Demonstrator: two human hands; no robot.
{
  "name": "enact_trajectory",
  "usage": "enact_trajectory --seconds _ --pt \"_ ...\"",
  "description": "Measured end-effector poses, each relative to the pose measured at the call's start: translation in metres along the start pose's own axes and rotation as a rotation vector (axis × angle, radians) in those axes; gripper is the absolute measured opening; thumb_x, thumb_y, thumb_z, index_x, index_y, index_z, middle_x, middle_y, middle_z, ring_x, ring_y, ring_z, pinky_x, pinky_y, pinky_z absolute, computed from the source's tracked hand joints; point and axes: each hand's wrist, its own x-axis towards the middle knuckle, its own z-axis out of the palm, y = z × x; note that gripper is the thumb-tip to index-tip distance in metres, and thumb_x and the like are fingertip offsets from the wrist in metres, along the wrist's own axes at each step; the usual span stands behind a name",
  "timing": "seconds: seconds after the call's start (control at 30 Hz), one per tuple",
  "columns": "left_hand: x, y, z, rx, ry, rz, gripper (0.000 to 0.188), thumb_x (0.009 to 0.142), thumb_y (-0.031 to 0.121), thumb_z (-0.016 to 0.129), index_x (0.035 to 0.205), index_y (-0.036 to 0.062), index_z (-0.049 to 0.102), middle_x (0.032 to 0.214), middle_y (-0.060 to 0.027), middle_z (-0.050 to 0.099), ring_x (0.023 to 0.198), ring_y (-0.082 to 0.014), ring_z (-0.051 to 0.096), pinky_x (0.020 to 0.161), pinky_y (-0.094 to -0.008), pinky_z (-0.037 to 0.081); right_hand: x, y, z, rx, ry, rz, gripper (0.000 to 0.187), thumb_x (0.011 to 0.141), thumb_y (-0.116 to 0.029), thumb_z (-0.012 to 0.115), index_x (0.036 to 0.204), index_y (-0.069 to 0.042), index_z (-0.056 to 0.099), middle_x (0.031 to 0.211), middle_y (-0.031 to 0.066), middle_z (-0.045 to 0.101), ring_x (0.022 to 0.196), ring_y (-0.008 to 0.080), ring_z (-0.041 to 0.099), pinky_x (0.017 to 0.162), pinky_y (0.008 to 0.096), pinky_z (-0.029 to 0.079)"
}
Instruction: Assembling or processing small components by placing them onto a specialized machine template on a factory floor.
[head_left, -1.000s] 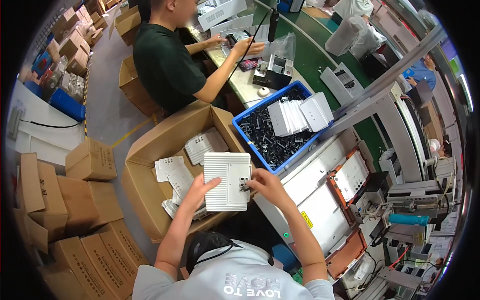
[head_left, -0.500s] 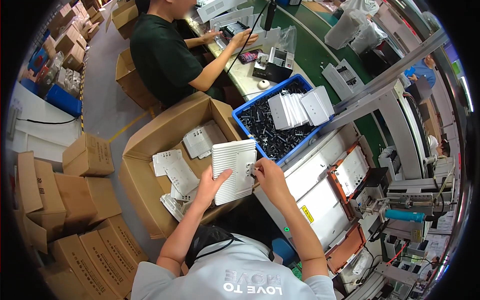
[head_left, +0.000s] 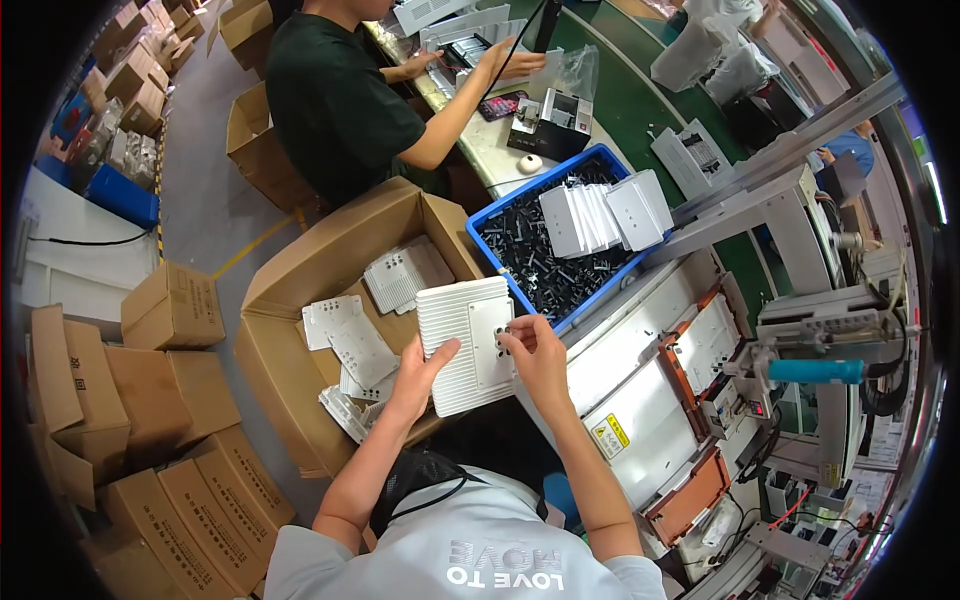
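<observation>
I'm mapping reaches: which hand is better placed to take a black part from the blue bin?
Probably the right hand: it is nearer the blue bin, at the right side of the ribbed white panel. The left hand grips that panel's left side, apparently supporting it.

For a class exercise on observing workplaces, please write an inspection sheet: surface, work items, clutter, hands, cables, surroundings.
Surface: white machine bed with orange frames at its right.
Work items: white ribbed panel held up; more panels lie in an open cardboard box; blue tray holds small black parts and white plates.
Clutter: cartons stacked at left.
Hands: left hand grips the panel's left side; right hand is at its right edge, by dark holes; whether it pinches a part is unclear.
Cables: black cable at far left.
Surroundings: co-worker at a pale bench.
</observation>
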Motion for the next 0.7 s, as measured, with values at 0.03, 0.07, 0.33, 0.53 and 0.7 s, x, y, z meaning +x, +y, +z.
enact_trajectory --seconds 0.03,0.07,0.33,0.53,0.7 --pt "0.001 0.0 -0.004 -0.04 0.007 -0.025 0.035 0.092 0.015 0.061 0.121 -0.0001 0.05 0.115 -0.0091 0.061 0.103 -0.014 0.058 0.091 -0.0293 0.046 0.002 0.004 -0.002 0.066 -0.052 0.147 0.026 0.079 -0.011 0.074 0.097 0.0 0.058 0.079 0.0047 0.062 0.069 0.0112 0.058 0.061 0.0238 0.047" --pt "0.002 0.0 -0.007 -0.08 0.011 -0.049 0.034 0.092 0.015 0.06 0.122 0.0005 0.049 0.114 -0.0091 0.061 0.103 -0.0148 0.058 0.091 -0.0299 0.046 0.005 0.007 -0.004 0.131 -0.101 0.292 0.031 0.079 -0.016 0.075 0.101 -0.001 0.058 0.078 0.0026 0.06 0.069 0.0097 0.056 0.06 0.0226 0.045" --pt "0.019 -0.015 -0.041 -0.304 0.141 -0.186 0.043 0.093 0.02 0.06 0.128 -0.0009 0.047 0.118 -0.0107 0.058 0.107 -0.018 0.057 0.092 -0.0311 0.046 0.084 0.099 -0.003 0.19 -0.044 0.182 0.036 0.082 -0.028 0.074 0.102 -0.002 0.06 0.084 0.0032 0.062 0.073 0.0105 0.056 0.064 0.0258 0.046" --pt "0.014 -0.011 -0.061 -0.222 0.271 -0.129 0.042 0.093 0.018 0.059 0.129 -0.001 0.047 0.121 -0.0101 0.057 0.11 -0.0177 0.056 0.093 -0.0312 0.044 0.16 0.115 -0.007 -0.789 0.385 -0.173 0.042 0.08 -0.014 0.067 0.115 0.003 0.051 0.105 0.0179 0.055 0.095 0.0336 0.054 0.084 0.0399 0.044" --pt "0.012 -0.016 -0.057 -0.17 0.262 -0.147 0.037 0.092 0.014 0.06 0.125 -0.0007 0.05 0.119 -0.0096 0.059 0.107 -0.0167 0.056 0.092 -0.0295 0.043 0.199 0.146 0.028 -1.159 0.41 -0.151 0.056 0.081 -0.007 0.055 0.132 0.009 0.037 0.12 0.0187 0.049 0.103 0.0325 0.05 0.088 0.0395 0.041"
